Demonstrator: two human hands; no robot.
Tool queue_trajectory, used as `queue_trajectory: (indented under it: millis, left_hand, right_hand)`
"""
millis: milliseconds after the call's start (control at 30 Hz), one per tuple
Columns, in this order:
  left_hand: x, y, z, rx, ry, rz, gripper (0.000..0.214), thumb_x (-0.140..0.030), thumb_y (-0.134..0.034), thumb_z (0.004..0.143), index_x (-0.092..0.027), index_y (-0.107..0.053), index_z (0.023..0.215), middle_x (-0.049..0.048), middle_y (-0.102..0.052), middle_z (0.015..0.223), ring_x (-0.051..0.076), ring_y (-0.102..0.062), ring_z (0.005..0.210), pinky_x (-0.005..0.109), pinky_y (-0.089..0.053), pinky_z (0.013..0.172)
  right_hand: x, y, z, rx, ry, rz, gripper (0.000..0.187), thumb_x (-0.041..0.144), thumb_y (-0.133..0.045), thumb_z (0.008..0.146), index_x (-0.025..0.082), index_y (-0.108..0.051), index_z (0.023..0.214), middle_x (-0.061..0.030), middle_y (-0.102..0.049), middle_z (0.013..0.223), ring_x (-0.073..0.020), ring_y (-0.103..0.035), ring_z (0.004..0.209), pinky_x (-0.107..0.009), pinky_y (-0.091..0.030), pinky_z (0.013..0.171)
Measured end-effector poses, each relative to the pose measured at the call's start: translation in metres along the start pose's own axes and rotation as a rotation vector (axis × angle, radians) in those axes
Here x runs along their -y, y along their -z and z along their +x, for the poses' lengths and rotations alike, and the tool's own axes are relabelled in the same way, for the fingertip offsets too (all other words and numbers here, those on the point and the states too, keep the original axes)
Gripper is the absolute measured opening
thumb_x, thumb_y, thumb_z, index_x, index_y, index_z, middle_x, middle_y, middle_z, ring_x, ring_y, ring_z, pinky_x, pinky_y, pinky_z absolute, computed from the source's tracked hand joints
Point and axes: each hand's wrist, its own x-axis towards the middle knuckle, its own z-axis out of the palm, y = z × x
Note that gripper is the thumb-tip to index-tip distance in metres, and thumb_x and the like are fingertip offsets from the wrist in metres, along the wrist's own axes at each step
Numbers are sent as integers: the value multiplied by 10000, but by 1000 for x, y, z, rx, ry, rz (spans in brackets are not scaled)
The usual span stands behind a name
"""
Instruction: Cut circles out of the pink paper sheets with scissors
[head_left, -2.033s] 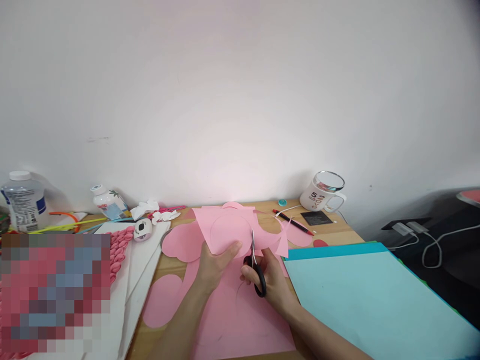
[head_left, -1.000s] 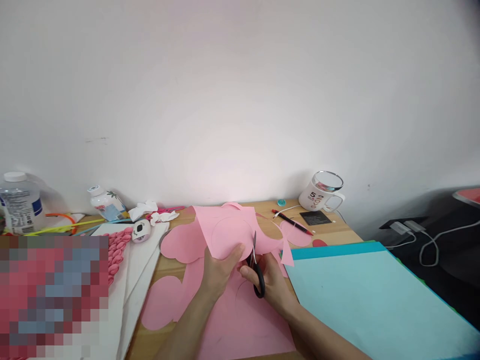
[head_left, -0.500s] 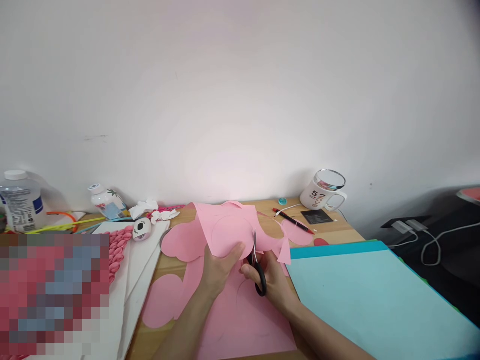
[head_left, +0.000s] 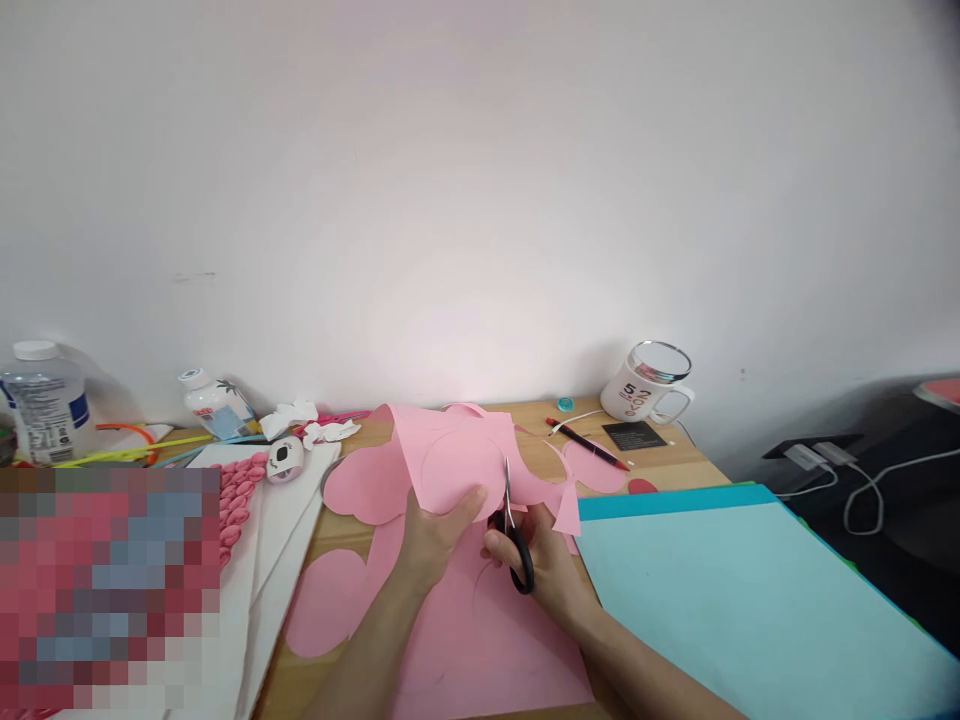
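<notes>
My left hand [head_left: 439, 530] pinches the lower edge of a pink paper sheet [head_left: 457, 470], thumb on top; its other fingers are hidden behind the sheet. A faint drawn circle shows on that sheet. Black-handled scissors [head_left: 519, 560] are in my right hand [head_left: 546, 560], their blades pointing up and away at the sheet's right part, beside the circle. A curved pink strip [head_left: 568, 505] hangs from the cut edge on the right. Beneath both hands lies another pink sheet [head_left: 487, 660] with a pencilled curve. Rounded pink cutouts [head_left: 328, 605] rest on the left.
A white mug [head_left: 637, 388], a black and red pen [head_left: 592, 447] and a black card [head_left: 634, 434] are at the back right. Light-blue sheets [head_left: 735, 600] cover the right side. White boards [head_left: 281, 560], bottles [head_left: 217, 405] and crumpled tissue [head_left: 330, 430] stand or lie left.
The scissor blades have drawn closer together at the circle's right edge. The hanging strip has shifted slightly. Both hands stay nearly in place.
</notes>
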Motion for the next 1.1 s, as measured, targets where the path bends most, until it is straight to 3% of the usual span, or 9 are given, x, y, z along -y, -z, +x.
queue_trajectory:
  millis: [333, 433, 567, 700, 1100]
  left_hand:
    - [0, -3, -2, -24, 50, -74, 220, -348, -717, 623, -155, -632, 683, 21, -647, 615, 167, -581, 509, 299, -507, 469]
    - [-2, -4, -2, -52, 20, -62, 230, -323, -728, 614, -145, -657, 741, 46, -687, 705, 194, -629, 613, 325, -536, 592]
    - [-1, -6, -3, -82, -27, -40, 275, -284, -729, 603, -138, -677, 830, 88, -716, 866, 245, -646, 870, 350, -518, 790]
    - [2, -6, -4, -96, -42, -71, 359, -293, -734, 590, -142, -673, 910, 102, -716, 919, 269, -642, 922, 383, -513, 816]
    - [3, -5, -3, -75, -43, -53, 386, -277, -726, 607, -132, -669, 961, 108, -718, 922, 264, -647, 905, 379, -522, 802]
  right_hand:
    - [1, -3, 0, -30, -10, -75, 406, 550, -641, 685, 225, -416, 780, 10, -568, 587, -174, -529, 546, -291, -463, 530]
    - [4, -2, 0, -18, -2, -133, 397, 546, -634, 699, 221, -408, 668, 21, -497, 577, -152, -476, 550, -269, -419, 526]
    - [12, -1, 4, 41, 96, -97, 427, 500, -696, 673, 204, -403, 581, 62, -307, 547, -102, -288, 512, -235, -301, 474]
    - [13, 0, 6, 52, 164, -24, 391, 476, -720, 665, 192, -451, 662, 47, -327, 594, -107, -279, 546, -230, -271, 473]
    - [3, 2, 6, 66, 143, -82, 448, 477, -677, 720, 208, -339, 602, 56, -225, 588, -102, -195, 556, -242, -180, 471]
